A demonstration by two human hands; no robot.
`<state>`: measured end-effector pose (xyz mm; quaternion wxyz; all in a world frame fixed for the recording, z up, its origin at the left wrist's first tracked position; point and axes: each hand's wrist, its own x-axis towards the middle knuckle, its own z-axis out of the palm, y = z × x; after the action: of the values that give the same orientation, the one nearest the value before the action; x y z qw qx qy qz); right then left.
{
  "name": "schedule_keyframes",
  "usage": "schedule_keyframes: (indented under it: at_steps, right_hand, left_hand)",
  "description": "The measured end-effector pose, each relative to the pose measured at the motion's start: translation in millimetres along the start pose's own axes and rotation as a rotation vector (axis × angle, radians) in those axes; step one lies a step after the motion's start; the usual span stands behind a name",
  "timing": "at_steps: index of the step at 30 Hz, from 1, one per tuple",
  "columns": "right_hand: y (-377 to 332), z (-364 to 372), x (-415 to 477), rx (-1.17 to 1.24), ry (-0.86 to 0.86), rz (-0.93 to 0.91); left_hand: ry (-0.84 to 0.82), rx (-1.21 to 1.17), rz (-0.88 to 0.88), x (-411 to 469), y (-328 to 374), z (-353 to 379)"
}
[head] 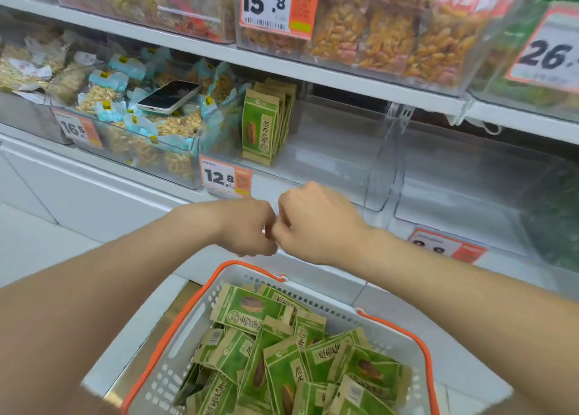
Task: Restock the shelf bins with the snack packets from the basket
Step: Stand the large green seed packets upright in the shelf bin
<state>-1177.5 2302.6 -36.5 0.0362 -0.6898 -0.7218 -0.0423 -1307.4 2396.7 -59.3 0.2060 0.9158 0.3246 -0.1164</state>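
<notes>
Setting: shop aisle, white shelving (313, 69) with rows of clear plastic bins and orange price tags.

Target bin (329, 151): middle shelf, centre, tagged 12.8; mostly bare. One short row of green snack packets (266, 126) stands upright at its left end, faces toward the aisle. Bin to its right also looks bare.

Neighbouring bin (134, 138), left: full of pale blue nut packs, a phone (169, 96) lying on top.

Basket (188, 330): white with orange handles, near and centre-right, directly below the hands. Loose heap of green packets (282, 352) inside, long axes pointing every way, none aligned.

Left hand (250, 229): loosely curled, knuckles up, holding nothing visible.

Right hand (316, 223): likewise curled and apparently empty; fingertips of both hands meet or nearly meet, above the far rim of the basket.

Key relation: stock lies down and near from the hands, target bin up and far; both hands about equally close to the heap, the right slightly nearer the bin's bare stretch. Packets would likely need turning upright to match the row
</notes>
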Motion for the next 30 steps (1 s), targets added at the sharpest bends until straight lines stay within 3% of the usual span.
schedule_keyframes:
  at_steps: [6,8,12,16,23,27,30]
  right_hand:
    - [34,45,-62,-0.226,-0.644,-0.116]
    - [43,56,-71,-0.222,-0.777,-0.101]
    - [44,65,-81,-0.209,-0.748,-0.162]
    - [37,68,-86,-0.122,-0.718,-0.231]
    - [35,56,-96,-0.144,-0.728,-0.255]
    - [36,44,-98,-0.16,-0.706,-0.125]
    - [42,34,-96,-0.1,-0.636,0.024]
  left_hand:
    - [-0.38,0.228,0.002,8,36,70]
    - [-0.467,0.316,0.023,12,45,103]
    - [-0.581,0.459,0.058,17,63,155]
    - [-0.632,0.426,0.032,13,75,170]
    - [-0.448,0.182,-0.084,20,65,176]
    - [-0.336,-0.056,-0.127,17,68,157]
    - [-0.161,-0.242,-0.104,16,65,124]
